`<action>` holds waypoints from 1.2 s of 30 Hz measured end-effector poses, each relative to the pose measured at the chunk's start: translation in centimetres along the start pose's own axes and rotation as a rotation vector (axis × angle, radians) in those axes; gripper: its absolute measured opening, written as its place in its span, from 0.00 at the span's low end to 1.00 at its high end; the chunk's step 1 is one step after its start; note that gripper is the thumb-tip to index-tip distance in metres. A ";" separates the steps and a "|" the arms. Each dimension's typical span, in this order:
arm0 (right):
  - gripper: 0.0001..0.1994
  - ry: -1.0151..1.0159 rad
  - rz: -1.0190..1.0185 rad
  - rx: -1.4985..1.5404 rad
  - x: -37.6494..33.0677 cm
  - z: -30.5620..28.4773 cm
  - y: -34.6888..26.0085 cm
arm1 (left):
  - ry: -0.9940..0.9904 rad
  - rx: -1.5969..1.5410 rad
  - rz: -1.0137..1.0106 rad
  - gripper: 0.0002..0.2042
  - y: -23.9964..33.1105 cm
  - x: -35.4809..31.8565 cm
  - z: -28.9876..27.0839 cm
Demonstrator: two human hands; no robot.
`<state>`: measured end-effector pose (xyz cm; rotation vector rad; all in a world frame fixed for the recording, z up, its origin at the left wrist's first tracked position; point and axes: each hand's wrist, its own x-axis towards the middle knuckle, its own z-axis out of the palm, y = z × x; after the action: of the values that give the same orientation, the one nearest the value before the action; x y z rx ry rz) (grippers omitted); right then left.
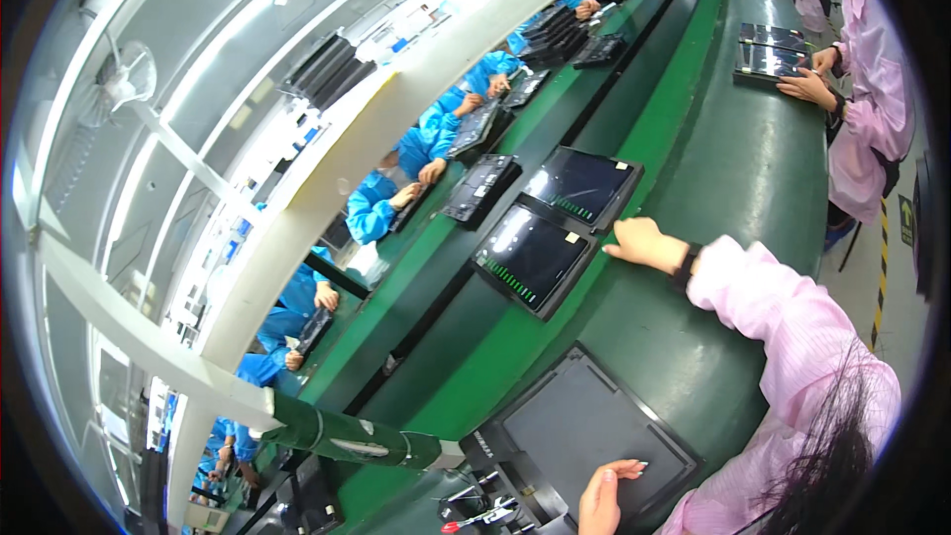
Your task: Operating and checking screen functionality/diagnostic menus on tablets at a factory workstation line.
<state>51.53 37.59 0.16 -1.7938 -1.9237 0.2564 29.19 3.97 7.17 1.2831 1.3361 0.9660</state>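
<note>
A black tray (586, 263) bearing two dark screens (532, 250) with green bars on them lies on the green conveyor. At its near edge my right hand (649, 244), in a pink sleeve and black wristband, has its fingers curled against the rim. How firmly they grip is hidden. Nearer to me, on the dark green bench, rests a flat dark grey panel with a black frame (584, 416). Over the lower part of this panel is my left hand (606, 497), fingers apart and nothing in it.
Small tools (485, 513), one red-tipped, lie beside the panel's lower left. A green post (347, 434) crosses the conveyor. Across the line, workers in blue (426, 139) handle dark panels. At the far right, a pink-sleeved person (867, 89) holds another black tray (768, 61).
</note>
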 end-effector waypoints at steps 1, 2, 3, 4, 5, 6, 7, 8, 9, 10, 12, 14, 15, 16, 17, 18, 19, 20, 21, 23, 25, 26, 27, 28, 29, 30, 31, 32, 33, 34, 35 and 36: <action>0.22 0.055 -0.031 0.148 -1.0 -0.2 -0.6 | 0.008 -0.032 0.013 0.17 -0.3 0.1 -0.1; 0.20 0.022 -0.022 0.253 -2.3 -0.5 -1.0 | 0.016 -0.031 0.034 0.17 -0.6 0.2 -0.4; 0.19 0.052 -0.067 0.375 -3.8 -1.0 -1.1 | 0.058 -0.026 0.021 0.16 -1.0 0.2 -0.5; 0.18 0.007 -0.081 0.472 -5.4 -1.7 -0.9 | 0.094 -0.025 0.003 0.16 -1.4 0.2 -0.6; 0.18 0.045 -0.104 0.527 -6.8 -2.4 -0.5 | 0.124 -0.036 0.048 0.14 -1.8 0.2 -0.7; 0.18 0.057 -0.128 0.576 -7.8 -3.1 0.2 | 0.119 -0.043 0.062 0.14 -2.2 0.3 -0.7; 0.18 0.073 -0.103 0.630 -8.6 -3.7 0.9 | 0.152 -0.036 0.058 0.14 -2.6 0.1 -0.8; 0.19 0.075 -0.091 0.676 -9.2 -4.0 1.7 | 0.189 -0.032 0.050 0.14 -2.9 0.0 -0.8; 0.19 0.083 -0.028 0.738 -9.7 -4.2 2.4 | 0.198 -0.034 0.064 0.13 -3.3 0.0 -0.8; 0.19 0.099 -0.024 0.738 -9.7 -4.2 3.1 | 0.203 -0.035 0.073 0.13 -3.6 0.1 -0.8; 0.19 0.015 0.222 0.901 -9.7 -3.9 4.3 | 0.261 -0.058 0.074 0.12 -4.0 0.3 -0.7; 0.19 0.094 0.263 0.944 -9.6 -3.5 4.7 | 0.258 -0.081 0.051 0.12 -4.1 0.9 -0.7; 0.19 0.095 0.224 1.006 -9.6 -3.3 4.5 | 0.259 -0.115 0.034 0.12 -4.1 1.3 -0.9; 0.19 0.056 0.239 1.035 -9.7 -3.3 4.2 | 0.252 -0.135 0.023 0.12 -4.1 1.4 -0.9; 0.19 0.067 0.137 1.055 -10.2 -3.4 3.9 | 0.236 -0.173 0.008 0.12 -4.1 1.7 -1.1; 0.19 -0.013 0.123 1.042 -10.6 -3.6 3.3 | 0.227 -0.201 -0.004 0.12 -4.1 1.7 -1.3; 0.19 -0.012 0.045 0.999 -11.2 -3.9 3.0 | 0.214 -0.229 -0.019 0.12 -4.2 1.7 -1.5; 0.19 -0.085 0.008 0.955 -11.7 -4.3 2.6 | 0.200 -0.259 -0.038 0.12 -4.5 1.6 -1.8; 0.19 -0.127 -0.044 0.945 -12.0 -4.7 2.4 | 0.183 -0.295 -0.061 0.12 -4.7 1.4 -2.2; 0.20 -0.169 -0.050 0.935 -12.2 -5.4 2.1 | 0.133 -0.382 -0.135 0.13 -5.5 1.0 -3.5; 0.20 -0.174 -0.046 0.936 -12.2 -5.9 2.0 | 0.047 -0.484 -0.209 0.13 -6.7 0.7 -5.0; 0.20 -0.149 -0.050 0.935 -12.1 -6.0 2.1 | -0.002 -0.512 -0.207 0.14 -7.1 0.4 -5.8; 0.20 -0.165 -0.013 0.911 -12.0 -6.0 2.1 | -0.049 -0.414 -0.062 0.14 -8.4 1.1 -5.5; 0.20 -0.122 -0.046 0.927 -11.9 -6.0 2.2 | -0.082 -0.318 0.089 0.15 -9.3 1.5 -5.4; 0.20 -0.135 -0.030 0.937 -11.9 -6.0 2.3 | -0.100 -0.233 0.238 0.16 -10.0 1.9 -5.0; 0.19 -0.189 0.022 0.931 -11.9 -6.0 2.4 | -0.024 -0.221 0.217 0.16 -10.5 2.1 -4.3; 0.19 -0.146 0.001 0.933 -11.9 -6.0 2.4 | 0.042 -0.216 0.149 0.16 -10.5 2.3 -3.9; 0.19 -0.147 -0.013 0.930 -11.8 -6.0 2.5 | 0.076 -0.212 0.100 0.16 -10.2 2.4 -3.2; 0.19 -0.183 -0.015 0.921 -11.8 -6.1 2.6 | 0.089 -0.217 0.074 0.16 -9.7 2.6 -2.8; 0.19 -0.148 -0.026 0.917 -11.8 -6.1 2.8 | 0.101 -0.228 0.050 0.16 -9.0 2.7 -2.3; 0.19 -0.158 -0.024 0.915 -11.7 -6.2 2.8 | 0.109 -0.234 0.031 0.16 -8.3 2.9 -1.9; 0.19 -0.200 0.003 0.905 -11.6 -6.2 2.9 | 0.116 -0.241 0.009 0.16 -7.5 3.1 -1.5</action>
<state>57.17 25.41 1.56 -1.1741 -1.5223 1.1324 26.54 6.25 -0.32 1.0642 1.2591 1.1839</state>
